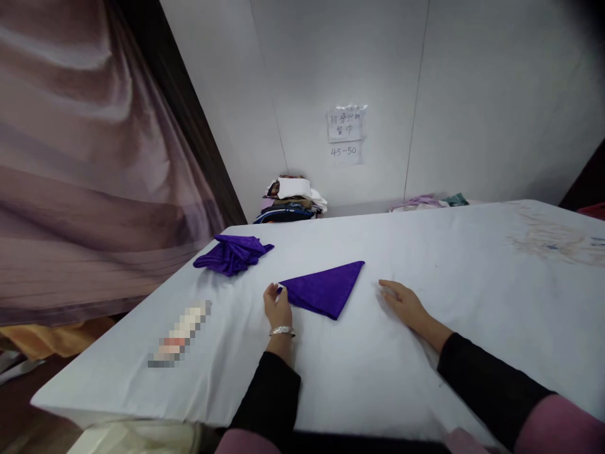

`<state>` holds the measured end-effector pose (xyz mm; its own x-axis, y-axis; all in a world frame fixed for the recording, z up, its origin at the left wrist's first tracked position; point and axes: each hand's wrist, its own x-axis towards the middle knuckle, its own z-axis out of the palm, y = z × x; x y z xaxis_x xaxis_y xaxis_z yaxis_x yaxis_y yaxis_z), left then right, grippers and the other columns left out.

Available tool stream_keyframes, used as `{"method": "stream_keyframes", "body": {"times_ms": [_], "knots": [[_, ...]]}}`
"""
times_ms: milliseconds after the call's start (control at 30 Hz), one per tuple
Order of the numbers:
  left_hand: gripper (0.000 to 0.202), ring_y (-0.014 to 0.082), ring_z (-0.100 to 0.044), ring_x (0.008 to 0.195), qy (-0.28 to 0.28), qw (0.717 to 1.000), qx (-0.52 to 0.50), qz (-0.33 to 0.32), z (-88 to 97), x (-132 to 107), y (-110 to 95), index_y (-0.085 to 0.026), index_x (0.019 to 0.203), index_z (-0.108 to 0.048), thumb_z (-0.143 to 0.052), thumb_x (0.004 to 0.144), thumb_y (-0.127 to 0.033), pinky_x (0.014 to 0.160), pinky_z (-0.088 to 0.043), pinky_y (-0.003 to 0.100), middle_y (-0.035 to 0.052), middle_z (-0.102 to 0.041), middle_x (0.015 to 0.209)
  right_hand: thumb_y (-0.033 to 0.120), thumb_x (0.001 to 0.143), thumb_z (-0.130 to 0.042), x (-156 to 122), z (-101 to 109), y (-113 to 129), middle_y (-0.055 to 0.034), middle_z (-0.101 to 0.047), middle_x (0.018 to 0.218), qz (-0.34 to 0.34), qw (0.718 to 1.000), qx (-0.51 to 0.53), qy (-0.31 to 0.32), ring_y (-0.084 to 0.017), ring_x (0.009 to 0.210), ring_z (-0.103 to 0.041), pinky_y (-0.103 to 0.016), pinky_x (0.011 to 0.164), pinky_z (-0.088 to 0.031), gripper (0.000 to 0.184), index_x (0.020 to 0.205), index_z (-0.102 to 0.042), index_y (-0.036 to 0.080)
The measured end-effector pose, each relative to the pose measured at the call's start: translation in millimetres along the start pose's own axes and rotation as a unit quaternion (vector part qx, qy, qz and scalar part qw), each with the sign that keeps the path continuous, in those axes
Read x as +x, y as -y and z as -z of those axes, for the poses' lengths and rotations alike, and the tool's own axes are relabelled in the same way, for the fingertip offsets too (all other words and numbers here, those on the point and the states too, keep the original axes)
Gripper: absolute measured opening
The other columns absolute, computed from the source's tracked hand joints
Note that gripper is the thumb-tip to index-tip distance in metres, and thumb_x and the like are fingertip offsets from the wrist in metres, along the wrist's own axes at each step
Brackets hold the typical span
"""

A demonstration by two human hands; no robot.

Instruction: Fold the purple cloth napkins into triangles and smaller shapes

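Note:
A purple cloth napkin (pixel 326 291), folded into a triangle, lies on the white-covered table (pixel 368 372). At its left corner, the fingers of my left hand (pixel 278 308) are closed in a pinch on the fabric; a silver bracelet circles that wrist. My right hand (pixel 404 304) is apart from the napkin, off to its right, just above the tablecloth. Its fingers are stretched out and hold nothing. Farther back on the left sits a crumpled heap of purple cloth (pixel 231 255).
A blurred-out narrow object (pixel 182 334) lies at the table's left. Behind the far edge are a stack of folded fabrics (pixel 293 200) and more cloth (pixel 420 202). Handwritten paper signs (pixel 346 133) hang on the wall. A pinkish curtain (pixel 94 157) borders the left side.

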<state>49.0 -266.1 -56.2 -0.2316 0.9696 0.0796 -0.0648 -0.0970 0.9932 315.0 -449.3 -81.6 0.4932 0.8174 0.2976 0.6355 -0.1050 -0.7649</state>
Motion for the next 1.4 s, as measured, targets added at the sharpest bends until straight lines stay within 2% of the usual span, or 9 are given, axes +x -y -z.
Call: {"method": "stream_keyframes", "body": {"times_ms": [167, 300, 400, 633, 767, 900, 1000, 1133, 1400], "knots": [[0.027, 0.0199, -0.046, 0.115, -0.022, 0.995, 0.066, -0.073, 5.3, 7, -5, -0.020, 0.101, -0.057, -0.058, 0.074, -0.019, 0.103, -0.031, 0.037, 0.0062, -0.054, 0.116, 0.034, 0.083, -0.044, 19, -5, 16, -0.0065, -0.057, 0.122, 0.061, 0.996, -0.056, 0.026, -0.023, 0.112, -0.052, -0.040, 0.092, -0.044, 0.036, 0.116, -0.057, 0.023], [0.023, 0.0191, -0.047, 0.114, -0.036, 0.992, 0.096, -0.080, 9.4, 14, 0, -0.020, 0.099, -0.058, -0.051, 0.077, -0.017, 0.102, -0.032, 0.035, 0.0060, -0.054, 0.116, 0.027, 0.084, -0.042, 55, -17, 28, -0.0072, -0.054, 0.126, 0.143, 0.979, -0.135, 0.060, -0.022, 0.117, -0.047, -0.040, 0.100, -0.037, 0.038, 0.120, -0.054, 0.021], [0.022, 0.0186, -0.051, 0.108, -0.044, 0.991, 0.112, -0.065, 11.9, 20, 6, -0.021, 0.098, -0.058, -0.049, 0.079, -0.017, 0.098, -0.036, 0.036, 0.0054, -0.057, 0.110, 0.018, 0.082, -0.043, 81, -29, 33, -0.0088, -0.053, 0.128, 0.154, 0.966, -0.185, 0.095, -0.024, 0.122, -0.042, -0.040, 0.103, -0.032, 0.040, 0.120, -0.055, 0.018], [0.021, 0.0177, -0.055, 0.104, -0.017, 0.987, 0.134, -0.083, 9.2, 26, 16, -0.021, 0.094, -0.060, -0.052, 0.076, -0.016, 0.094, -0.040, 0.033, 0.0047, -0.060, 0.107, 0.014, 0.076, -0.050, 104, -37, 37, -0.0086, -0.067, 0.095, 0.159, 0.958, -0.202, 0.128, -0.024, 0.095, -0.057, -0.037, 0.088, -0.039, 0.030, 0.101, -0.066, 0.019], [0.021, 0.0186, -0.053, 0.108, 0.005, 0.982, 0.150, -0.114, 5.0, 21, 12, -0.022, 0.095, -0.060, -0.054, 0.075, -0.018, 0.095, -0.039, 0.033, 0.0050, -0.059, 0.110, 0.017, 0.080, -0.050, 90, -23, 51, -0.0048, -0.065, 0.084, 0.203, 0.956, -0.176, 0.120, -0.020, 0.085, -0.056, -0.036, 0.085, -0.039, 0.020, 0.089, -0.068, 0.021], [0.022, 0.0204, -0.049, 0.113, 0.039, 0.972, 0.170, -0.160, 0.9, 12, 3, -0.022, 0.098, -0.059, -0.054, 0.077, -0.021, 0.097, -0.038, 0.036, 0.0065, -0.056, 0.118, 0.021, 0.087, -0.045, 47, -1, 74, -0.0067, -0.063, 0.083, 0.330, 0.932, -0.122, 0.081, -0.020, 0.082, -0.055, -0.037, 0.081, -0.040, 0.021, 0.092, -0.066, 0.020], [0.022, 0.0223, -0.047, 0.114, 0.067, 0.963, 0.187, -0.180, -2.1, 6, 1, -0.021, 0.099, -0.060, -0.054, 0.077, -0.024, 0.094, -0.039, 0.038, 0.0080, -0.055, 0.120, 0.017, 0.089, -0.040, 9, 6, 86, -0.0079, -0.064, 0.087, 0.399, 0.895, -0.134, 0.147, -0.019, 0.081, -0.055, -0.035, 0.074, -0.043, 0.025, 0.097, -0.064, 0.018], [0.024, 0.0230, -0.053, 0.106, 0.105, 0.954, 0.214, -0.181, -4.6, 1, 2, -0.021, 0.096, -0.061, -0.058, 0.075, -0.033, 0.092, -0.041, 0.039, 0.0079, -0.060, 0.109, 0.014, 0.091, -0.034, -21, 3, 90, -0.0057, -0.064, 0.084, 0.392, 0.877, -0.140, 0.241, -0.017, 0.074, -0.056, -0.029, 0.065, -0.043, 0.031, 0.096, -0.064, 0.020], [0.061, 0.0268, -0.060, 0.092, 0.103, 0.942, 0.297, -0.118, -8.9, -18, -10, -0.021, 0.113, -0.054, -0.071, 0.061, -0.049, 0.088, -0.039, 0.040, 0.0084, -0.066, 0.096, 0.021, 0.091, -0.038, -30, -1, 101, -0.0048, -0.062, 0.082, 0.371, 0.875, -0.141, 0.278, -0.016, 0.073, -0.056, -0.030, 0.067, -0.041, 0.025, 0.087, -0.063, 0.020]]}}
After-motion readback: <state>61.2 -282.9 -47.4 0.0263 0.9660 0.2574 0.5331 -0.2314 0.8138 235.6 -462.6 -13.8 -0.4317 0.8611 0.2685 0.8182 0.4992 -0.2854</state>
